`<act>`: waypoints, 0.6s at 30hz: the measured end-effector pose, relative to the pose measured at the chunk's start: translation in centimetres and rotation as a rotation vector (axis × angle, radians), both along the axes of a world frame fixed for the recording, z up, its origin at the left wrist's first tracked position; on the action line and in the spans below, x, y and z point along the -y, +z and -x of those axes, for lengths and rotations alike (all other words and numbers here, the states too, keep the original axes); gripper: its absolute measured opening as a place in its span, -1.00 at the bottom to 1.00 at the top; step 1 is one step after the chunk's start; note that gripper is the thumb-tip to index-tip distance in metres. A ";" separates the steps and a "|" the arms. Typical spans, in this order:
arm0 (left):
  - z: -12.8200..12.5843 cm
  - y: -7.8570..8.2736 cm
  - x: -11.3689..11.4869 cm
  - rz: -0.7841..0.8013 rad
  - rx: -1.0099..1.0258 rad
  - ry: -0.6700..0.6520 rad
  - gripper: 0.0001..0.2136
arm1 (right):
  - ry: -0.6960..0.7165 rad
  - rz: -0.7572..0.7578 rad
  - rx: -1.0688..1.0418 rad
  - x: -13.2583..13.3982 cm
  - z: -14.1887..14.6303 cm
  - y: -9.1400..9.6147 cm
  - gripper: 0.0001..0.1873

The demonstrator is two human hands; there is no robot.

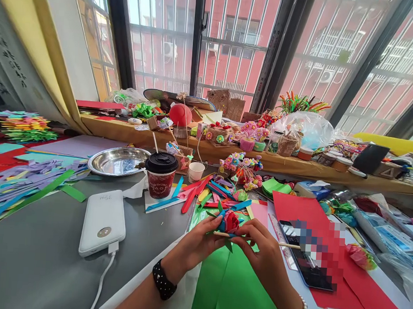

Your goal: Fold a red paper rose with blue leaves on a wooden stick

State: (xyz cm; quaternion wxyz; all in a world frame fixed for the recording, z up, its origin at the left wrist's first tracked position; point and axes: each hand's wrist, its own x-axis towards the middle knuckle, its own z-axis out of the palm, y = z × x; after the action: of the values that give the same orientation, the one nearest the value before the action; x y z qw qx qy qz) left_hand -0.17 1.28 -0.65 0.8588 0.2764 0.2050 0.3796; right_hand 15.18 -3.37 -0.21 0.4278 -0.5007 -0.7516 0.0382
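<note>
Forearms (285,288) nearest | right hand (265,253) pinches stick (289,245) | left hand (195,240) pinches red-blue flower (231,221), likely steadying it | green paper (232,285) below

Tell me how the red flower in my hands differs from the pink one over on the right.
The red flower has blue and green pieces beside its petals; the pink flower turns yellow-green toward one end.
The red flower is held by the left hand and right hand, while the pink flower lies untouched at the edge of the red paper.
Both have layered, petal-like parts.
</note>
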 end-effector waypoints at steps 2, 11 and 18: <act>0.0 0.2 0.0 0.007 -0.025 -0.027 -0.88 | 0.001 -0.002 0.001 0.1 0.1 0.0 -0.90; 0.3 -0.2 -0.1 -0.023 -0.041 -0.098 -0.85 | 0.037 -0.022 0.008 0.1 0.4 -0.1 -0.91; 0.2 0.1 0.1 -0.047 -0.042 -0.096 -0.88 | 0.059 -0.019 -0.010 0.1 0.4 -0.1 -0.92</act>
State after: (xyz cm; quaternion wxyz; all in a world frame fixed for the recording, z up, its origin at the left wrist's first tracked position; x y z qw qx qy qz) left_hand -0.41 1.20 -0.50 0.8648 0.3140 0.2003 0.3368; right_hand 14.79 -3.52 -0.31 0.4348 -0.4740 -0.7643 0.0463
